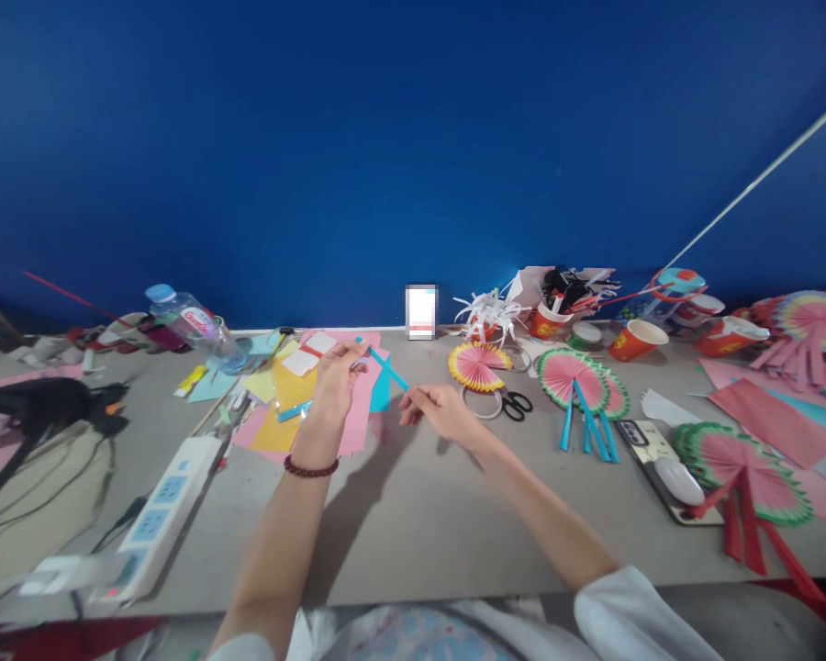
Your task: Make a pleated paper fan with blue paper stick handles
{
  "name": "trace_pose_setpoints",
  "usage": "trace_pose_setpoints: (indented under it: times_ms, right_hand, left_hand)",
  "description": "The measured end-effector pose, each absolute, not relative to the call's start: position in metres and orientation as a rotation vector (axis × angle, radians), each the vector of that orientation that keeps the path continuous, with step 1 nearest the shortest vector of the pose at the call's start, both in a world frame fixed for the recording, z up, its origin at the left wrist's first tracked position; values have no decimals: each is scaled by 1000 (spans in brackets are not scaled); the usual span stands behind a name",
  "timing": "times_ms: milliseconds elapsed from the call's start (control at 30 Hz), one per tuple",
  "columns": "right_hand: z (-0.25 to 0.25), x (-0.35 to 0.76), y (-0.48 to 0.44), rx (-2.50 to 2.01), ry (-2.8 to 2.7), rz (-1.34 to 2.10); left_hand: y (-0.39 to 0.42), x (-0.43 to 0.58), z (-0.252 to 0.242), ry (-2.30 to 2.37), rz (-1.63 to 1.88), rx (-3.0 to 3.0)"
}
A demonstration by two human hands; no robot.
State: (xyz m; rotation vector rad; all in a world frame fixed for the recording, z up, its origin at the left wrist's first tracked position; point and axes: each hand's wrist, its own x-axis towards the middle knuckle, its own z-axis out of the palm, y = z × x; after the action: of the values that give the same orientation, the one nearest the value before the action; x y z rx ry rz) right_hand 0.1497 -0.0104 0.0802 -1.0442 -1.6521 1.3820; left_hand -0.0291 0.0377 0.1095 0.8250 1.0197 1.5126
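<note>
A thin blue paper strip [387,364] stretches between my two hands above the grey table [399,514]. My left hand [336,378], with a dark bead bracelet at the wrist, pinches the strip's far end. My right hand [439,409] pinches its near end. Under my left hand lie pink and yellow paper sheets [284,418]. Just right of my right hand are a roll of tape [483,401] and black scissors [519,404].
Finished pink paper fans [582,381] with blue handles lie to the right, others with red handles [736,459] nearer the edge. Red cups [637,340], a water bottle [193,326], a white power strip [161,505] and a black glue gun [48,404] lie around.
</note>
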Motion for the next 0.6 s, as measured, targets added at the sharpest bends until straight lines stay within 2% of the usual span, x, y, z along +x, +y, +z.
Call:
trace_pose_setpoints:
  times_ms: [267, 467, 533, 600]
  right_hand:
    - [73, 159, -18, -1010, -1635, 1514]
    - [70, 180, -39, -1052, -1841, 1547]
    - [58, 197, -44, -1172, -1893, 1441]
    - [41, 219, -46, -1305, -1887, 1188]
  left_hand:
    - [32, -19, 112, 976, 1478, 888]
    - [31, -15, 110, 845, 1466, 871]
    - [30, -21, 115, 821, 1509, 902]
    - [27, -26, 122, 837, 1494, 973]
